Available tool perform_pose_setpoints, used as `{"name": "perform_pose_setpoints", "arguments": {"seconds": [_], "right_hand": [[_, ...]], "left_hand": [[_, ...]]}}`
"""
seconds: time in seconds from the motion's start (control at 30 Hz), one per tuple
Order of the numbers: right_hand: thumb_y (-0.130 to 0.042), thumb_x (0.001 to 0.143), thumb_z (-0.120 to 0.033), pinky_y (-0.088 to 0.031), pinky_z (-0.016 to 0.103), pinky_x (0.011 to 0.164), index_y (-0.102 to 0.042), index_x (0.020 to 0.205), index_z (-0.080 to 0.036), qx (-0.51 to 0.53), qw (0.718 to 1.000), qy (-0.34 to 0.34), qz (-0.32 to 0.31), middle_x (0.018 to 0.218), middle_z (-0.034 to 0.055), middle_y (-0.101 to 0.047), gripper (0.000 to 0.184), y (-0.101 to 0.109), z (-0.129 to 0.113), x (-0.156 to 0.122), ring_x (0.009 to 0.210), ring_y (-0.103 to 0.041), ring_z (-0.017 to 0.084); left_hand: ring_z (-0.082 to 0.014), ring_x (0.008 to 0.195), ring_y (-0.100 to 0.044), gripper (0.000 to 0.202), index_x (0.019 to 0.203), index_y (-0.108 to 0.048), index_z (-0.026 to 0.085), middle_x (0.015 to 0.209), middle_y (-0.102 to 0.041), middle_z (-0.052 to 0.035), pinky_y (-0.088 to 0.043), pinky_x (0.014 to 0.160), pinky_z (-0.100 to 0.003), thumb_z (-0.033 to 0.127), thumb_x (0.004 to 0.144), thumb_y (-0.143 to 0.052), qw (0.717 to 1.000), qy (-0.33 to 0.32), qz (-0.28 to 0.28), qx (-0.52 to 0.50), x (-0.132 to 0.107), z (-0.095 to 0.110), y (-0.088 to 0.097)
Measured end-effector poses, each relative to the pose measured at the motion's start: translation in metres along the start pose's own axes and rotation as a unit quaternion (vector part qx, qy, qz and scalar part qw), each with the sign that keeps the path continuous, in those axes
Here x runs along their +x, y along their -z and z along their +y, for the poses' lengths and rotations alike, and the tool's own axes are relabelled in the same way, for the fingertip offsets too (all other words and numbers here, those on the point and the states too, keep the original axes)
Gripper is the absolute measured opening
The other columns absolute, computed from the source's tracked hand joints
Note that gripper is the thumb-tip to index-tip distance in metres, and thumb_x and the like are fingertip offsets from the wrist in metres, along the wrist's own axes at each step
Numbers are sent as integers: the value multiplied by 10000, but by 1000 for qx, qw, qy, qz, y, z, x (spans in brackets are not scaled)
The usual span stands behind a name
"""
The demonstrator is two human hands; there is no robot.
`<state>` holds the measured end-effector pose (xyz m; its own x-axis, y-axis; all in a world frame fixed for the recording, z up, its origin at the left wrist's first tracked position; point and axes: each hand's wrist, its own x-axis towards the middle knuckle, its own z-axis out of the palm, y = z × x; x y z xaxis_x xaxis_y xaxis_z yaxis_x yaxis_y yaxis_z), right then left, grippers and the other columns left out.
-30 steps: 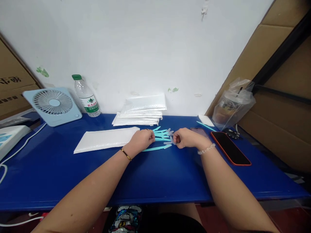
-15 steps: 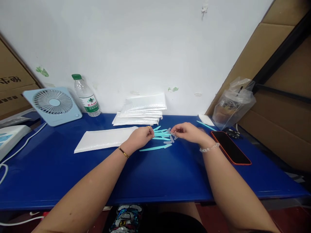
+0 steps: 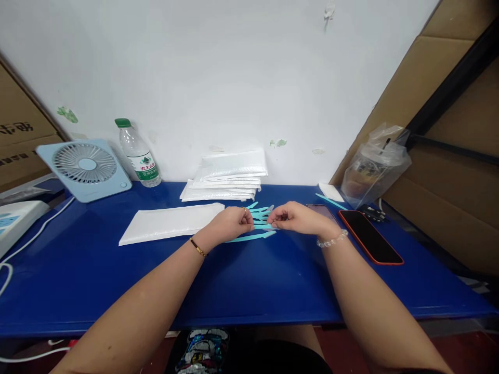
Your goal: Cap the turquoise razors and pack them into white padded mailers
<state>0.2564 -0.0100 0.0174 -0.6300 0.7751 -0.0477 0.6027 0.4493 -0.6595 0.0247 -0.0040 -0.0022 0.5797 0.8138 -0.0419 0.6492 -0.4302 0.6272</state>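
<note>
Pale wall [image 3: 249,78] rises behind a glossy blue tabletop [image 3: 249,285], its surface marked with a few green and white scuffs. Near the middle of the tabletop, a slim turquoise stick [image 3: 262,226] lies between two bare hands. The left hand [image 3: 232,223] has its thumb and fingers pinched together on the stick's left part. The fingers of the right hand [image 3: 294,217] are bent close around its other end, thumb and forefinger nearly together; whether they grip it or only touch it, I cannot tell.

Green-capped, the water bottle [image 3: 138,153] carries a green and white label [image 3: 145,166] with red Chinese characters beginning 农夫山. Black characters also mark the carton [image 3: 23,130] at far left, too partial to read.

Long, flat and slightly shaped at the end, the stick matches the other turquoise sticks [image 3: 259,211] fanned just beyond it. One loose stick [image 3: 253,237] lies on the near side.

Beside the left hand is a white padded envelope [image 3: 167,223], with an envelope stack [image 3: 226,179] behind. Farther left stands a light blue fan [image 3: 86,169]. Right of the right hand lie an orange-cased phone [image 3: 370,236] and a bagged drink cup [image 3: 370,171].
</note>
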Motion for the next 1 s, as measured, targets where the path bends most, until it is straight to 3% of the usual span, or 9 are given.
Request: {"name": "perform_pose_setpoints", "arguments": {"seconds": [0.07, 0.13, 0.23, 0.3, 0.37, 0.53, 0.67, 1.0], "right_hand": [[-550, 792, -274, -419, 232, 585, -693, 907, -178, 3, 999, -1, -35, 778, 21, -674, 207, 2, 2, -1, 674, -580, 139], [-533, 798, -253, -426, 232, 606, -690, 913, -184, -12, 1000, -3, -26, 804, 23, -674, 207, 4, 6, -2, 703, -588, 144], [-533, 750, -148, -428, 232, 634, -685, 916, -197, -86, 995, -10, 44, 885, 32, -654, 230, 3, 14, 0, 727, -582, 140], [-552, 704, -103, -422, 226, 619, -685, 897, -206, -127, 990, -17, 50, 906, 34, -627, 256, 1, 20, 2, 705, -567, 131], [-575, 688, -109, -420, 220, 609, -683, 842, -199, -142, 989, -20, 35, 890, 33, -606, 209, -1, 25, 5, 690, -557, 125], [-596, 673, -141, -422, 226, 608, -660, 763, -170, -159, 986, -32, 46, 844, 34, -599, 115, -3, 28, 8, 671, -552, 127], [-578, 690, -149, -425, 233, 619, -657, 750, -163, -153, 986, -45, 55, 830, 42, -637, 100, -1, 28, 7, 691, -574, 143], [-583, 758, -217, -437, 228, 621, -699, 804, -194, -71, 996, -7, 54, 809, 11, -700, 127, -10, 28, 13, 715, -622, 147]], "left_hand": [[-145, 652, -582, 185, 805, -630, 198, 737, -658, 2, -392, 534, -221, 361, 761, -555, 1000, -8, -26, 10, -2, 1, 0], [-149, 672, -585, 204, 824, -643, 202, 773, -663, 0, -390, 544, -225, 381, 765, -563, 999, -16, -23, 45, -1, 0, -1], [-165, 753, -588, 209, 897, -656, 216, 884, -656, -18, -400, 619, -245, 365, 786, -559, 987, -28, 53, 146, 2, -6, -3], [-178, 805, -584, 203, 930, -659, 223, 939, -642, -32, -400, 669, -259, 336, 797, -556, 972, -36, 95, 211, 6, -12, -4], [-181, 809, -582, 185, 917, -663, 224, 930, -639, -35, -396, 676, -263, 323, 799, -560, 964, -37, 99, 244, 9, -16, -5], [-167, 727, -573, 132, 749, -650, 207, 845, -645, -20, -376, 605, -254, 289, 793, -556, 968, -7, 78, 237, 11, -17, -5], [-157, 680, -567, 137, 725, -636, 203, 816, -654, -15, -360, 576, -246, 279, 795, -545, 973, 15, 73, 220, 10, -15, -3], [-156, 667, -566, 129, 706, -628, 200, 748, -654, -5, -352, 576, -252, 283, 782, -565, 975, -14, 75, 210, 12, -14, -4]]}}
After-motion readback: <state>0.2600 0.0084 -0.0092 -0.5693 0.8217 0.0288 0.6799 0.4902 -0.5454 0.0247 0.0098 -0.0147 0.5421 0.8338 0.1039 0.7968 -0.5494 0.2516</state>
